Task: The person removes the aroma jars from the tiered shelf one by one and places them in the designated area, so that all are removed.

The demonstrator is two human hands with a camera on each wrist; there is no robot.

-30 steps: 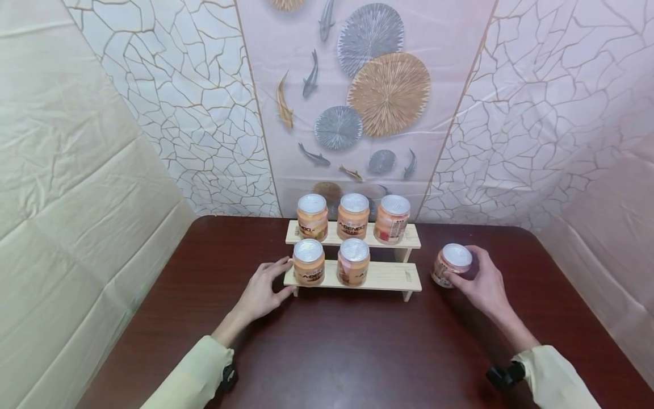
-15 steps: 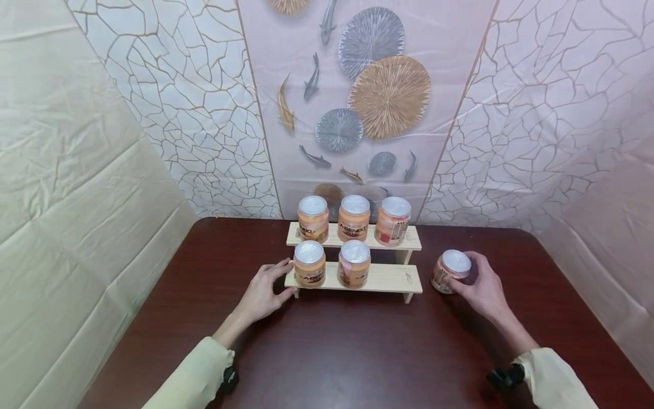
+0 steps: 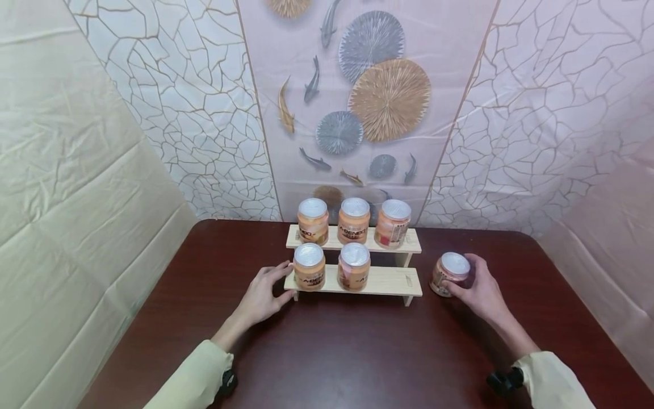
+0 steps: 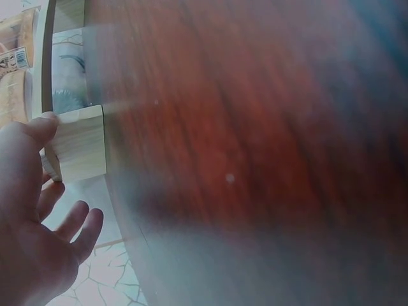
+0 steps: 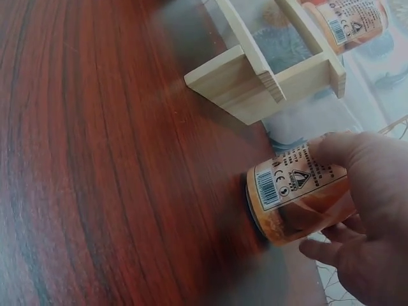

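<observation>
My right hand (image 3: 482, 292) grips a jar (image 3: 443, 277) with a silvery lid and orange label, right of the wooden two-tier rack. In the right wrist view the thumb lies on the label and the fingers wrap the far side; whether the base touches the table cannot be told. My left hand (image 3: 259, 296) pinches the left end of the rack's lower shelf (image 3: 385, 278), thumb at the front edge. Two similar jars, one left (image 3: 309, 268) and one in the middle (image 3: 353, 270), stand on this shelf. Bare wood shows at its right end.
On the upper shelf (image 3: 331, 243) stand three more jars, left (image 3: 313, 222), middle (image 3: 353, 221) and right (image 3: 392, 225). The rack is near the back of a dark reddish-brown table (image 3: 337, 352). Patterned cloth (image 3: 460, 142) hangs behind it.
The right hand has drawn its jar slightly toward me. The left hand keeps its hold on the rack, and the other jars stay put. The head view has tipped up slightly.
</observation>
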